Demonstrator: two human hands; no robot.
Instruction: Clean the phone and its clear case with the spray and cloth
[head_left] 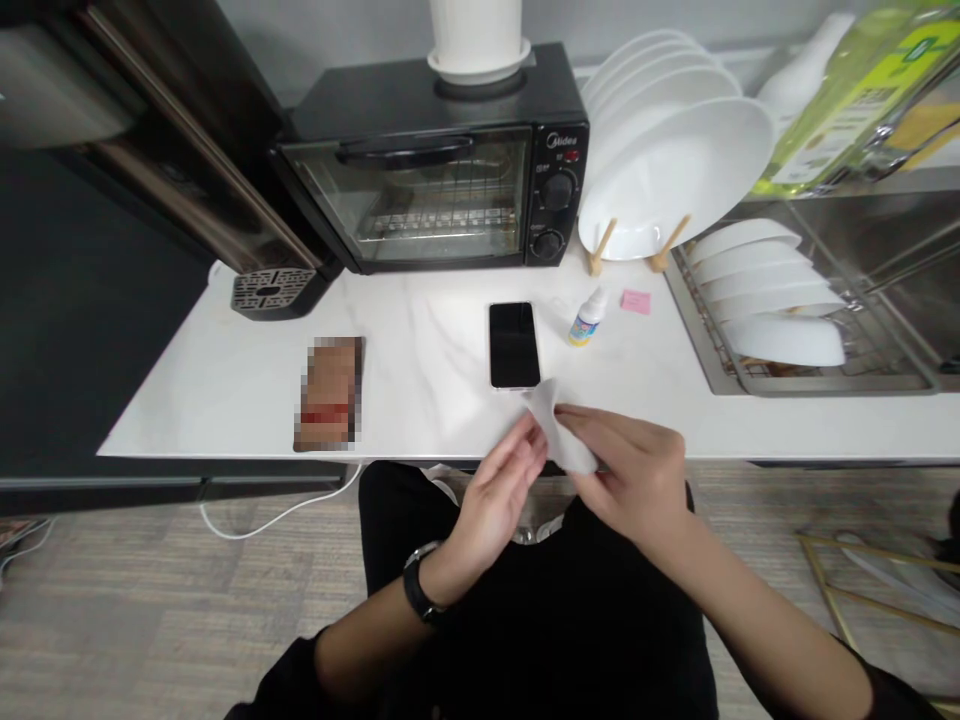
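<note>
A small light grey cloth is pinched in my right hand, between thumb and fingers, at the counter's front edge. Close against the cloth's left side is my left hand, palm turned inward. Its fingers are loosely bent and nothing shows gripped in them; whether the fingertips touch the cloth is hard to see. Just beyond the cloth lies a smartphone with a dark screen facing up. A small white spray bottle with a blue and yellow label stands to the right of the phone.
A pink sticky note is on the white counter; a blurred-out brown item lies at the left. Behind are a black toaster oven, a drip tray and white plates. A dish basket sits over the sink.
</note>
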